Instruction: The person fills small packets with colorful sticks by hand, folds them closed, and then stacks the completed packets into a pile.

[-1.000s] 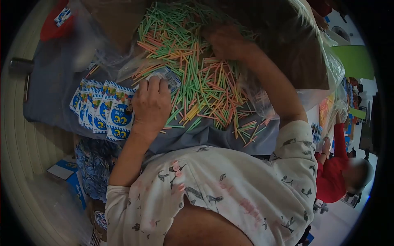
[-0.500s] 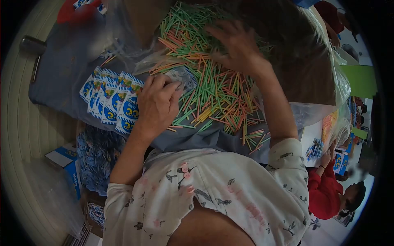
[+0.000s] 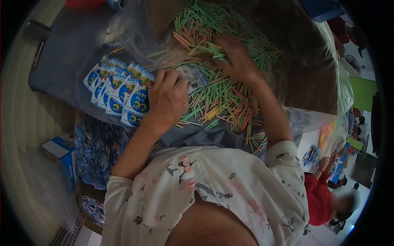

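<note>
Thin green/orange/yellow sticks (image 3: 221,96) in heap, right hand (image 3: 238,61) clutching bunch, left hand (image 3: 168,98) pinching clear packet (image 3: 193,76).

Both hands work a pile of coloured sticks (image 3: 221,98) beside blue packets (image 3: 119,92).

Sticks (image 3: 221,94) under my fingers: green, orange, yellow, pink mix. Packets (image 3: 123,92) white-edged, blue circle, yellow lettering, tiny cartoon print. Cloth (image 3: 69,53) underneath plain grey-blue. My shirt (image 3: 213,192) white, dark leaf print, pink buttons. Box (image 3: 65,158) blue and white.
</note>
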{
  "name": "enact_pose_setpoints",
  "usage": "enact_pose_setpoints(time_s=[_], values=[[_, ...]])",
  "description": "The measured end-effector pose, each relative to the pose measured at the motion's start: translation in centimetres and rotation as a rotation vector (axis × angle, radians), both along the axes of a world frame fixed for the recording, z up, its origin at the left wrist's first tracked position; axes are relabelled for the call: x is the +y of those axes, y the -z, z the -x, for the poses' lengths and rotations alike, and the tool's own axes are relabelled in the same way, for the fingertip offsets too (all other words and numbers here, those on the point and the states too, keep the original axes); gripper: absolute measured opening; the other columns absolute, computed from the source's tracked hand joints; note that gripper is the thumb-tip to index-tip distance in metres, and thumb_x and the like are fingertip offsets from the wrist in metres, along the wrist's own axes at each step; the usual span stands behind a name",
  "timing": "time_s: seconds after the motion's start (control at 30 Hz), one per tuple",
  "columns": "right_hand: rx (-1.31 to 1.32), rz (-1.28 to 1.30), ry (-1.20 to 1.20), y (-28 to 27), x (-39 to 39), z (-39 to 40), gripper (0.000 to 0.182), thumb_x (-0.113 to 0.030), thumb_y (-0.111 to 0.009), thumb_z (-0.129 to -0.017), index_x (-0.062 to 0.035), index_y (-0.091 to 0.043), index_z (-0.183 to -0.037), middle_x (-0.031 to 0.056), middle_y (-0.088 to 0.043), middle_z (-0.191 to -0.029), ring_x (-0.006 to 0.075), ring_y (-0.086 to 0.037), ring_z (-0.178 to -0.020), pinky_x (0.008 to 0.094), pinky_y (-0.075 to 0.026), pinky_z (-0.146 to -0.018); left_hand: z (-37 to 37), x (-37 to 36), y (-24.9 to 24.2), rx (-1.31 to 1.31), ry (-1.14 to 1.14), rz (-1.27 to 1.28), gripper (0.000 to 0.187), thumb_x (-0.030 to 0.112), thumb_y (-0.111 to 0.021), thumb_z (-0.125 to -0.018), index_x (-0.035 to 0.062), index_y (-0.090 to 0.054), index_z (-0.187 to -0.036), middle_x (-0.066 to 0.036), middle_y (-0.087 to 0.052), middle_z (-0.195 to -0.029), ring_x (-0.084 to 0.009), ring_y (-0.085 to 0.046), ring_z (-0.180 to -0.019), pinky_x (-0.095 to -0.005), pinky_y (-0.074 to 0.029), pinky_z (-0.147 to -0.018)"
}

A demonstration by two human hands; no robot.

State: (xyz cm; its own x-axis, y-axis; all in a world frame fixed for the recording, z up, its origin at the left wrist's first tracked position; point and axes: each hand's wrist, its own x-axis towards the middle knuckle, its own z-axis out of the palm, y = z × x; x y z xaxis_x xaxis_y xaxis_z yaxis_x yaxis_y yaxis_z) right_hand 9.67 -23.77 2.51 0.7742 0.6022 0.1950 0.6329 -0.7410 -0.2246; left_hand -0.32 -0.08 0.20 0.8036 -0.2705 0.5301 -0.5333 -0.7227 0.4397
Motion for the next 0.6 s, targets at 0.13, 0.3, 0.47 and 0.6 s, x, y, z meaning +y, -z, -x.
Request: enact_pose_setpoints(time_s=[0.13,0.3,0.47,0.6], values=[[0.261,-0.625,0.483,0.0,-2.2,0.8,0.053,-0.029,-0.068,-0.088,-0.0023,-0.053,-0.131,0.0167,-0.051,-0.136,0.0370,-0.046,-0.127,0.0494,-0.038,-0.104,-0.3,-0.1,0.8,-0.080,0.057,-0.050,0.008,0.001,-0.062,-0.070,0.0010,-0.064,-0.077,-0.011,-0.056,-0.086,-0.0297,-0.054,-0.087,-0.0384,-0.049,-0.074],[0.037,-0.379,0.298,-0.5,-3.8,-0.3,0.046,-0.028,-0.068,-0.092,-0.0069,-0.055,-0.132,0.0135,-0.060,-0.126,0.0269,-0.058,-0.114,0.0436,-0.048,-0.089,0.6,-0.3,-0.5,-0.031,0.071,-0.097,0.007,0.000,-0.061,-0.071,0.0003,-0.064,-0.077,-0.011,-0.056,-0.085,-0.0303,-0.054,-0.086,-0.0383,-0.048,-0.075],[0.237,-0.871,0.242,0.6,-2.6,-1.3,0.034,-0.020,-0.075,-0.086,-0.0086,-0.066,-0.117,0.0108,-0.065,-0.108,0.0255,-0.062,-0.098,0.0406,-0.050,-0.079,0.1,0.7,-1.4,0.112,0.076,-0.081,0.006,0.002,-0.065,-0.072,0.0007,-0.066,-0.078,-0.010,-0.056,-0.083,-0.0300,-0.056,-0.085,-0.0395,-0.048,-0.075],[0.131,-0.870,0.153,2.0,-2.7,-1.1,0.037,-0.034,-0.072,-0.088,-0.0118,-0.068,-0.118,0.0123,-0.060,-0.123,0.0283,-0.050,-0.121,0.0444,-0.042,-0.096,-0.2,0.4,-0.8,0.023,0.097,0.084,0.009,0.001,-0.067,-0.070,0.0013,-0.066,-0.079,-0.009,-0.056,-0.081,-0.0293,-0.055,-0.084,-0.0398,-0.048,-0.075]])
